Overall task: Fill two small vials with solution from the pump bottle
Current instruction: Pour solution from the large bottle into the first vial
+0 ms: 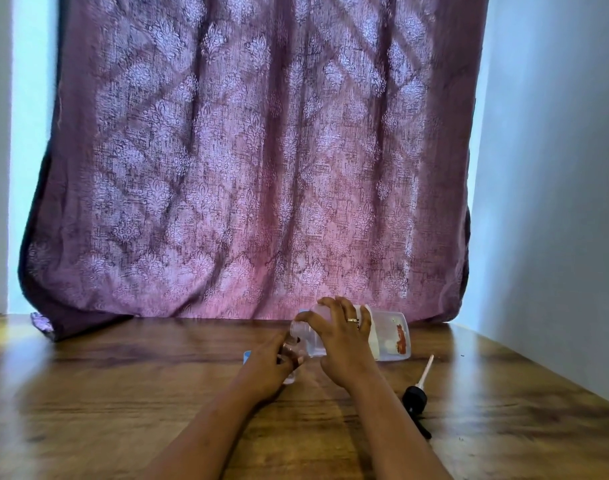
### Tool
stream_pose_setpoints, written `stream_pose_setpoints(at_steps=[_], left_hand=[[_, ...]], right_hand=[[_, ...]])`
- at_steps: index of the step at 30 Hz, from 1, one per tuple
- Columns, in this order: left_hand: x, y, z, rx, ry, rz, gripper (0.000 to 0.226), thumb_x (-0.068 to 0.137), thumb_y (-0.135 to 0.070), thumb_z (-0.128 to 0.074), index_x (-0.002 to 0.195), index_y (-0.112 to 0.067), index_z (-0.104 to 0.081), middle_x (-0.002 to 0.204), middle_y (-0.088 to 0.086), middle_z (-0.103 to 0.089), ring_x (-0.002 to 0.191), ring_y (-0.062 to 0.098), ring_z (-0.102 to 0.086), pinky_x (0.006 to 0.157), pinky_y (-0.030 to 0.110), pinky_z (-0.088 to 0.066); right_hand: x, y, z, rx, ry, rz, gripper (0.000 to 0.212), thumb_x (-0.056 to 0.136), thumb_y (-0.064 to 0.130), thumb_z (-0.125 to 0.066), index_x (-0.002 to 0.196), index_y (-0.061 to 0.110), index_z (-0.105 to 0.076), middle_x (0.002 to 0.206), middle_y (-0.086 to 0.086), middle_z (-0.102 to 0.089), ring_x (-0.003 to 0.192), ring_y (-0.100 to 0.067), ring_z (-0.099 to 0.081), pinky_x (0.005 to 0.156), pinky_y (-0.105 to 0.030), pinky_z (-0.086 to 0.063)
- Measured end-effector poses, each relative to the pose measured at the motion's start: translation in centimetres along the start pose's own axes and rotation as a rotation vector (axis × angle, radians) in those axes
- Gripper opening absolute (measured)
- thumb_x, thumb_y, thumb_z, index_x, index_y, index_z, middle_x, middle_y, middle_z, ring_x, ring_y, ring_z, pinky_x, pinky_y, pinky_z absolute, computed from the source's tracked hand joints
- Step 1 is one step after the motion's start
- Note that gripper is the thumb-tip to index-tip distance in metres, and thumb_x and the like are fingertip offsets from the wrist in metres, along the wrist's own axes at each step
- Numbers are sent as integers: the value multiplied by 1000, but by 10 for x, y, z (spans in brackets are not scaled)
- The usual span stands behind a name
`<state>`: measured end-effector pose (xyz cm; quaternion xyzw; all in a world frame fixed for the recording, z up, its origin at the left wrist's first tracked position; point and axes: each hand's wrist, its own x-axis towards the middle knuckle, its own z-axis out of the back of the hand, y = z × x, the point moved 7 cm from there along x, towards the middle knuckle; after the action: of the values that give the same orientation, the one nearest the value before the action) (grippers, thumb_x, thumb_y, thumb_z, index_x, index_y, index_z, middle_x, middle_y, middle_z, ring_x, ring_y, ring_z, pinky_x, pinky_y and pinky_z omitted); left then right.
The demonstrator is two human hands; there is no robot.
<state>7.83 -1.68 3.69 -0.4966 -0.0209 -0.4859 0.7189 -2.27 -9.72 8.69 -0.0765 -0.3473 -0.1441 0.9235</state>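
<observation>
At the desk [123, 393], the uncapped bottle [389, 336], gripped by right-hand fingers [344, 313], is being tipped into a vial [291, 375] clasped by left-hand fingers [278, 344]; a steady pour is required next.

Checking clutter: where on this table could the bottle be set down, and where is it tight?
Free: the table's whole left side, from the curtain to the near edge, and the far right corner past the bottle. Tight: the middle, with both hands, vial, blue cap and pump.
</observation>
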Motion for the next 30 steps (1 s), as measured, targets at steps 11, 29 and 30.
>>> stream_pose_setpoints(at_steps=[11,29,30], left_hand=[[-2,2,0,-57,8,29,35,86,-32,-64,93,-63,-48,89,-24,-65,85,-13,-59,62,8,-45],[-2,2,-2,-94,0,39,20,87,-18,-64,103,-28,-56,84,-12,-64,69,-14,-60,53,2,-43],[-3,1,-1,-88,-1,38,20,87,-19,-64,102,-30,-55,84,-13,-64,70,-15,-60,53,2,-43]], right_hand=[[-2,-2,-2,27,15,-9,81,69,4,-64,124,53,-29,146,3,-18,140,-21,-3,110,-52,5],[-1,-7,-11,6,52,-42,82,70,16,-66,129,53,-24,145,1,-18,137,-21,-11,109,-52,3],[-1,-7,-11,-1,48,-40,81,70,17,-67,129,53,-24,145,1,-19,137,-22,-12,109,-51,1]])
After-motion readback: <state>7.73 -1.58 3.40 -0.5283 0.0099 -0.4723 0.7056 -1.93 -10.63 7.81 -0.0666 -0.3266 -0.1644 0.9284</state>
